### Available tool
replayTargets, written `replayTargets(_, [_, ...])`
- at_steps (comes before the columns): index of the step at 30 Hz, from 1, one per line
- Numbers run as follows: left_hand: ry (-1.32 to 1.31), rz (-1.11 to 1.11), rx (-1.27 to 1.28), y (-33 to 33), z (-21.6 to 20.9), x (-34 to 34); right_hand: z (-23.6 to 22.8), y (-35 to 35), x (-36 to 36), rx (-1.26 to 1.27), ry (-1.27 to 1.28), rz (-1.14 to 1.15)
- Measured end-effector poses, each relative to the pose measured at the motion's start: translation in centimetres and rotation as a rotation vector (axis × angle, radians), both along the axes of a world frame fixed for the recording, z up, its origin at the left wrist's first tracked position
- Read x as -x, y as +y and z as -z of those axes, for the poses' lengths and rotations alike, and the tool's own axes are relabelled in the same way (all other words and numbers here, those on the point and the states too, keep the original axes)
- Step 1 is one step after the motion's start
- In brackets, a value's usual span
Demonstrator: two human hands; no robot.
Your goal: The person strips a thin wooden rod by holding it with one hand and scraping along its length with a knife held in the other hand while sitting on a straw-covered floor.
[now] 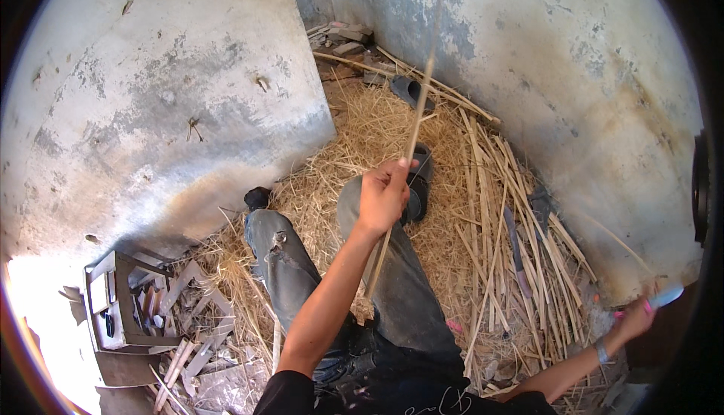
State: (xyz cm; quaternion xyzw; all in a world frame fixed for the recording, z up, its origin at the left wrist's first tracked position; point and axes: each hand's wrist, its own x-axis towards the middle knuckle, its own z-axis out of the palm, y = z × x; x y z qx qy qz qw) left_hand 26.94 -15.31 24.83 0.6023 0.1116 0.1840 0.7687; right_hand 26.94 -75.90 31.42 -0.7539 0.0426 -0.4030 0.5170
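Note:
My left hand (382, 200) is closed around a long, thin bamboo-like strip (419, 113). The strip slants upward over my right knee, and its upper end is blurred. Far out at the right, my right hand (637, 318) is closed on a light-blue object (667, 296) with bits of pink beside the fingers; its kind is unclear. A thin, blurred pale strip (615, 238) runs above that hand. Between my right arm and my legs lie several split strips (483, 211) in a loose pile. A curved grey tool with a brownish handle (522, 279) rests among them.
Straw-like shavings (362, 128) cover the floor around my legs. Ahead lies a loose dark slipper (411, 92). A worn wooden frame (113, 302) stands at the left among scraps. Peeling walls (188, 75) rise left and right, with rubble (347, 38) in the far corner.

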Motion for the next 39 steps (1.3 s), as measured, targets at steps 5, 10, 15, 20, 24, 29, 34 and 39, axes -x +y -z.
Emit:
replayTargets(5, [-0.071, 0.147, -0.227, -2.4, -1.2, 5.5, 5.6, 14.0, -2.6, 0.451, 0.303, 0.154])
replayTargets(10, [0.038, 0.203, -0.203, -3.1, -2.2, 11.2, 6.1, 30.9, -1.0, -0.073, 0.239, -0.621])
replayTargets(15, [0.120, 0.182, -0.191, -2.8, -1.1, 14.8, 2.4, 40.9, 1.3, -0.058, 0.187, -0.987])
replayTargets(20, [0.096, 0.176, -0.173, -3.3, -0.2, 15.3, 2.2, 43.7, 1.8, 0.101, 0.097, -0.929])
replayTargets(24, [0.138, 0.185, -0.082, -3.5, 1.4, 15.8, 2.3, 43.0, 2.6, 0.175, 0.112, -0.951])
replayTargets(29, [0.082, 0.108, -0.020, -3.1, 2.3, 15.2, 4.7, 39.5, 4.8, 0.131, 0.433, -1.277])
replayTargets(34, [0.073, 0.149, 0.100, -0.5, 3.1, 15.3, 4.6, 34.0, 3.4, -0.135, 0.535, -1.162])
replayTargets(39, [0.063, 0.435, 0.365, -0.4, 5.3, 17.3, 7.1, 30.8, -1.5, 0.910, -0.013, -0.194])
